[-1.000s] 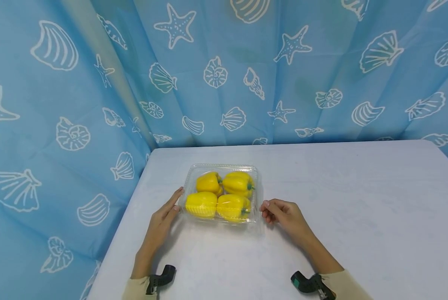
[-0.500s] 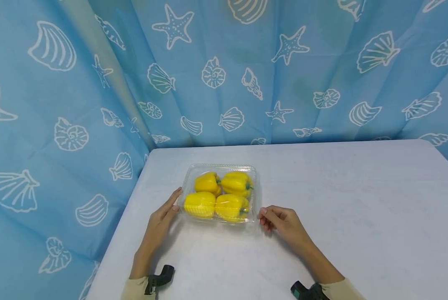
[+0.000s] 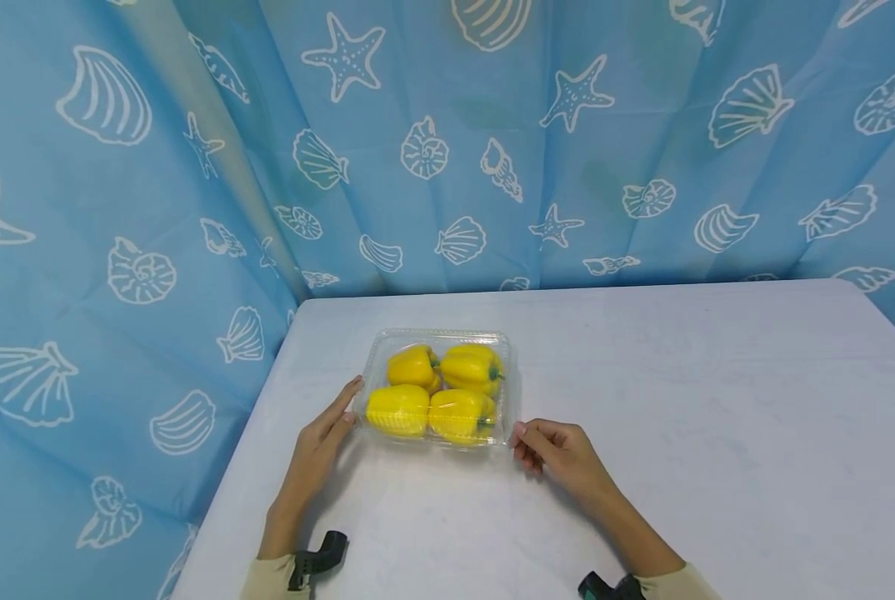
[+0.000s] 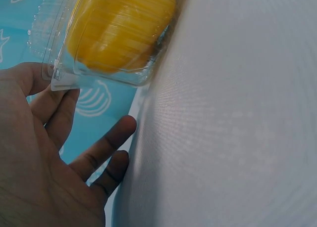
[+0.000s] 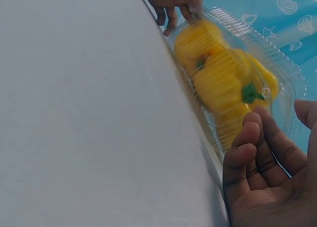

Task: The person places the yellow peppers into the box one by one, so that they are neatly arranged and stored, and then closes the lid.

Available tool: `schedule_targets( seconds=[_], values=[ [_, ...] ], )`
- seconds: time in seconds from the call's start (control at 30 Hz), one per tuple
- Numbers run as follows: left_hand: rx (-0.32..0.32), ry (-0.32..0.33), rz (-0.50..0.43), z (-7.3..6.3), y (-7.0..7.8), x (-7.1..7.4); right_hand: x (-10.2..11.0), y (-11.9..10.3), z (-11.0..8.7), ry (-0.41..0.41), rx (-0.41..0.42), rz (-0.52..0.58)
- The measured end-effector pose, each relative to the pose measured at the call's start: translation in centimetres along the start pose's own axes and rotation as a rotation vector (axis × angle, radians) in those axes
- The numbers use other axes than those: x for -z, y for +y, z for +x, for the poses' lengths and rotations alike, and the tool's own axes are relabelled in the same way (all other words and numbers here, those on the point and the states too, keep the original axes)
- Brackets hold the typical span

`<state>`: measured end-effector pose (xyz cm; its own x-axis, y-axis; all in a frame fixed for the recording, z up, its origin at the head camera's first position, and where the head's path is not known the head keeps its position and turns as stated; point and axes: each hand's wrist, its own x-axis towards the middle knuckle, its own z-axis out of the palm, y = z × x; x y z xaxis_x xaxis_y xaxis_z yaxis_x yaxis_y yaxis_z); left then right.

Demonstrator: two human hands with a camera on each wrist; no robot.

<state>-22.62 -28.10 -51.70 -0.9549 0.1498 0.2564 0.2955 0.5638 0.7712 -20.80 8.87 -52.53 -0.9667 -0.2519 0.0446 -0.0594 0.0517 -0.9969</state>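
Note:
A clear plastic clamshell box [image 3: 440,335] with several yellow bell peppers [image 3: 398,410] inside lies on the white table, its lid down. At its left side my left hand [image 3: 320,442] pinches the rim near the front corner between thumb and forefinger; the left wrist view shows the other fingers [image 4: 106,145] spread below. My right hand [image 3: 563,454] is at the front right corner, fingers loosely bent. In the right wrist view its fingertips [image 5: 250,130] overlap the box's corner, while the thumb [image 5: 304,113] stands apart from them near the rim. Green stems [image 5: 251,93] show through the plastic.
A white cloth covers the table [image 3: 702,433]. Behind it and along the left hangs a blue curtain [image 3: 387,167] printed with white shells and starfish. Each wrist carries a black camera mount [image 3: 320,558].
My right hand has moved a little left and toward me, up to the box's front right corner. The left hand and the box keep their places, apart from a slight shift of the whole view.

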Motion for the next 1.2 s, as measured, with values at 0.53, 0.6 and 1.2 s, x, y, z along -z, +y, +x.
schedule_targets(
  seconds=[0.53,0.6,1.2],
  values=[
    [0.008,0.004,0.006,-0.1,0.24,0.08,-0.51,-0.47,-0.46,-0.042,-0.044,0.042],
    [0.007,0.003,0.003,-0.07,0.22,0.06,-0.52,-0.57,-0.46,-0.048,-0.067,0.055],
    [-0.011,-0.011,0.016,0.0,-0.11,0.17,-0.84,-0.51,-0.42,-0.101,-0.161,0.156]
  ],
)
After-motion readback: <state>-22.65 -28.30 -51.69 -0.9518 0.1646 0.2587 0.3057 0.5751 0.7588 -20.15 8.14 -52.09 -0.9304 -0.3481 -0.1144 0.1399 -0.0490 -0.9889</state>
